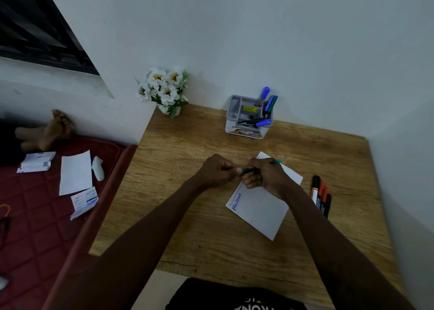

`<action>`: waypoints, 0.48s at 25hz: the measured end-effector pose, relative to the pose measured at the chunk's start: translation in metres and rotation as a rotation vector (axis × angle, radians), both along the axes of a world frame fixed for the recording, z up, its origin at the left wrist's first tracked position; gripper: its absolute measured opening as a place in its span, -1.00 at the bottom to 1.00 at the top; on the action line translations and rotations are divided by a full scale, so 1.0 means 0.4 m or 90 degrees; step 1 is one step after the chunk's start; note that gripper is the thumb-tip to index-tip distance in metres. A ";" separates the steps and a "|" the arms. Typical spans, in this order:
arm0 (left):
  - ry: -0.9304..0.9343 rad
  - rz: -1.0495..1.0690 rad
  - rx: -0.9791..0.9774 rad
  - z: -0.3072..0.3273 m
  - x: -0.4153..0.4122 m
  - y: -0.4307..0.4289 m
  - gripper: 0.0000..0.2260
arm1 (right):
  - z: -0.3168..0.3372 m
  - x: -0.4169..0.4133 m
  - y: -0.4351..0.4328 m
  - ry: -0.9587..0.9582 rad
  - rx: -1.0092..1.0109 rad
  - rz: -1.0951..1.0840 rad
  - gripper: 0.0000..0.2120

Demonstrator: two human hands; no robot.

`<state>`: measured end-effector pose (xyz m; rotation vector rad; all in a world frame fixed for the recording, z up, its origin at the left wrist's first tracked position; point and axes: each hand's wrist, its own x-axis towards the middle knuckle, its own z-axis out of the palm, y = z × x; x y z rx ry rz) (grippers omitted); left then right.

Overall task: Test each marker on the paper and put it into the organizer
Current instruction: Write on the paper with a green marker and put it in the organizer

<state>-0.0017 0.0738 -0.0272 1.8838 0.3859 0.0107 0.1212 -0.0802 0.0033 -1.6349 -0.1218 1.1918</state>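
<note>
In the low middle of the frame the paper (258, 211) lies flat on the table (187, 227), with a blue word along its left edge. Just above it my two hands meet in the middle of the frame. My right hand (267, 177) is curled round the green marker (249, 169). My left hand (217, 172) pinches its left end, where I think the cap is. I cannot tell if the cap is coming off or going on. Either way I should pull or push straight along the marker, not bend it, and hold tight with my right hand so it does not slip. The tip should stay away from my fingers. To the right of the paper, a little apart, lie more markers (320, 195), which I think wait for their turn. Far back, in the upper middle, stands the organizer (244, 126) with some blue and green ones inside.
</note>
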 end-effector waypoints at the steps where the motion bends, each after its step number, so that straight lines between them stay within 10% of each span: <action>1: 0.010 -0.036 0.008 0.012 0.005 0.000 -0.79 | 0.001 0.005 -0.007 0.029 0.012 0.006 -0.61; 7: 0.195 -0.086 -0.079 0.028 -0.009 0.022 -0.63 | 0.011 0.044 -0.083 0.128 0.110 -0.018 -0.68; 12: 0.150 0.020 0.058 -0.006 -0.037 0.011 -0.58 | -0.011 0.065 -0.138 -0.016 0.126 0.015 -0.70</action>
